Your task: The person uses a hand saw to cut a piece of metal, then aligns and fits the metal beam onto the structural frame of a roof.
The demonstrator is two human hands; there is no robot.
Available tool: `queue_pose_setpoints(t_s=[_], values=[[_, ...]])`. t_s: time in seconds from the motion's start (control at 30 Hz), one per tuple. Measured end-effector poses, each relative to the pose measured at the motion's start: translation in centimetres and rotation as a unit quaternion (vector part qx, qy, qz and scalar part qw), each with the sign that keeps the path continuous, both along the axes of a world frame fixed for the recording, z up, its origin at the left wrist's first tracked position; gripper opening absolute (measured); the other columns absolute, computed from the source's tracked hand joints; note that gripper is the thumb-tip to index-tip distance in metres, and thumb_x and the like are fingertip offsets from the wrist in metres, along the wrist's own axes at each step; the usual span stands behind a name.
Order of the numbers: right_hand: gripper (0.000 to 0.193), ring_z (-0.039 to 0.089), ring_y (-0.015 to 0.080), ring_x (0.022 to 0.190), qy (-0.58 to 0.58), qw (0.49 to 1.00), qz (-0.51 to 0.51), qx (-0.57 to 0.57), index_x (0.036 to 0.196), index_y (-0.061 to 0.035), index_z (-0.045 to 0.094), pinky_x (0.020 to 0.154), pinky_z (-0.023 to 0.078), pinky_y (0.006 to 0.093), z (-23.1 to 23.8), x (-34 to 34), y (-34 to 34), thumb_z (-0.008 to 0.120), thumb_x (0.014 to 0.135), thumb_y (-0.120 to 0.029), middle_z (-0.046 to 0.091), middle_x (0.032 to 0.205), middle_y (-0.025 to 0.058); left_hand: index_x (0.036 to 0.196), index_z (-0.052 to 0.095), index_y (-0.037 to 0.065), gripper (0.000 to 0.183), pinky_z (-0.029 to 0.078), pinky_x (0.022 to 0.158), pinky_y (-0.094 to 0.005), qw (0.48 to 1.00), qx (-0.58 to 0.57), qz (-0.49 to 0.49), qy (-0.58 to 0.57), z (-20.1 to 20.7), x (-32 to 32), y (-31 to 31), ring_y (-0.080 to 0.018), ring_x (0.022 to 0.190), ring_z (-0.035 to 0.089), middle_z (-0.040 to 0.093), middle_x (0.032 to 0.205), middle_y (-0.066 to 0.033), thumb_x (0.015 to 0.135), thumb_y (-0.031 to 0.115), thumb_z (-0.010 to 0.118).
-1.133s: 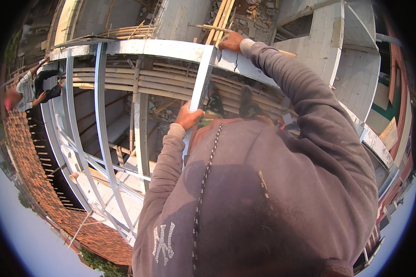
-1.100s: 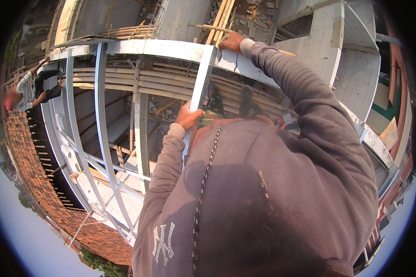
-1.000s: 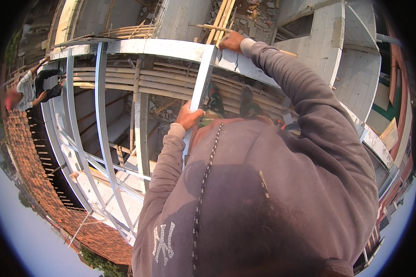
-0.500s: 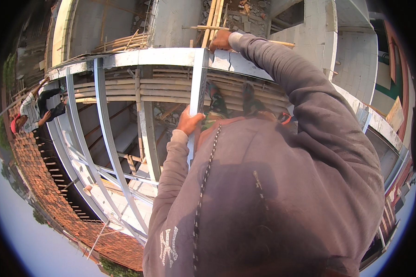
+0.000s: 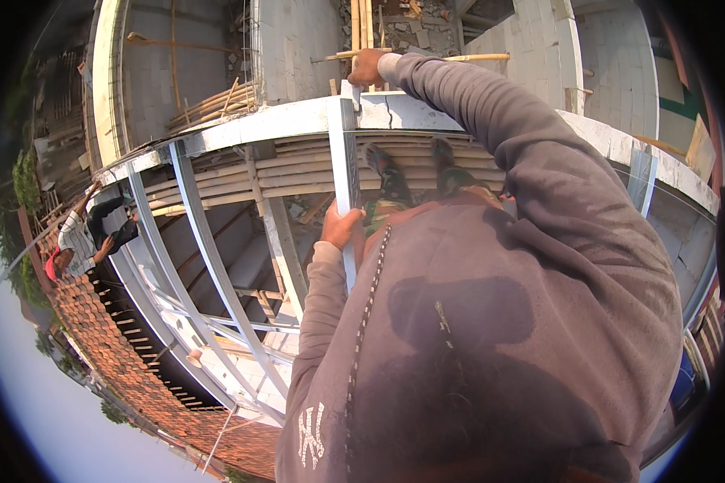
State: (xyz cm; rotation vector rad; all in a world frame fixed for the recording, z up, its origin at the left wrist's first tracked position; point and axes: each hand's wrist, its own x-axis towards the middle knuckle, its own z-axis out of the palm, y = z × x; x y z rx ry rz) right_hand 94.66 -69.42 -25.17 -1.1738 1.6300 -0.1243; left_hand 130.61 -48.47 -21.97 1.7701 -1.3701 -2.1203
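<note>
A long pale metal channel (image 5: 344, 153) runs from the top of the white wall (image 5: 282, 121) toward my body. Wrapped round it at mid-length is my left hand (image 5: 342, 225), thumb across its top face. My right hand (image 5: 368, 68) reaches over the wall top at the channel's far end, fingers bent closed. A small whitish piece (image 5: 351, 91) shows just under those fingertips; whether it is separate or part of the channel is unclear. My feet (image 5: 376, 158) rest on bamboo poles (image 5: 298, 165) just inside the wall.
More metal channels (image 5: 197, 201) span the gap on the left. A person in a red cap (image 5: 59, 263) is at the far left, beside an orange tiled roof (image 5: 137, 362). Beyond the wall stand upright bamboo poles (image 5: 362, 28) and rubble (image 5: 415, 32). Open depth shows below the channels.
My right hand has moved from beside the channel's far end to above it, slightly left. My left hand keeps its hold. The whole view has shifted a little.
</note>
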Motion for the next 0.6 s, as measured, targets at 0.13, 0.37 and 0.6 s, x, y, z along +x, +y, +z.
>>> queue_pose_setpoints(t_s=[0.13,0.37,0.6], values=[[0.041,0.072,0.0248,0.073,-0.039,0.990,-0.107,-0.080,0.099,0.0058,0.077,0.067,0.060,0.0388,0.2,-3.7,-0.8,0.075,0.087,-0.034,0.075,0.085,0.0154,0.118,0.065,-0.002,0.046,0.052,0.088,-0.0337,1.000,-0.006,-0.014,-0.001,-0.4,-0.1,-0.2,-0.0192,0.094,0.067,0.072,0.103,-0.0088,0.081,0.023,0.077],[0.036,0.076,0.0283,0.072,0.046,0.955,-0.079,-0.282,0.089,-0.0032,0.081,0.068,0.060,0.0412,5.1,-14.7,0.2,0.074,0.089,-0.038,0.078,0.086,0.0178,0.115,0.067,-0.003,0.041,0.052,0.087,-0.0331,0.999,0.000,-0.032,0.005,-3.5,1.7,-0.3,-0.0179,0.093,0.067,0.073,0.102,-0.0078,0.083,0.022,0.076],[0.021,0.068,0.0153,0.075,-0.218,0.890,-0.341,-0.212,0.110,-0.0029,0.073,0.068,0.059,0.0330,22.8,-24.3,13.4,0.070,0.100,-0.021,0.072,0.092,0.0056,0.111,0.073,0.001,0.039,0.051,0.087,-0.0318,0.997,-0.024,-0.055,-0.057,1.1,-1.2,-1.8,-0.0141,0.091,0.065,0.074,0.101,-0.0038,0.088,0.030,0.082]])
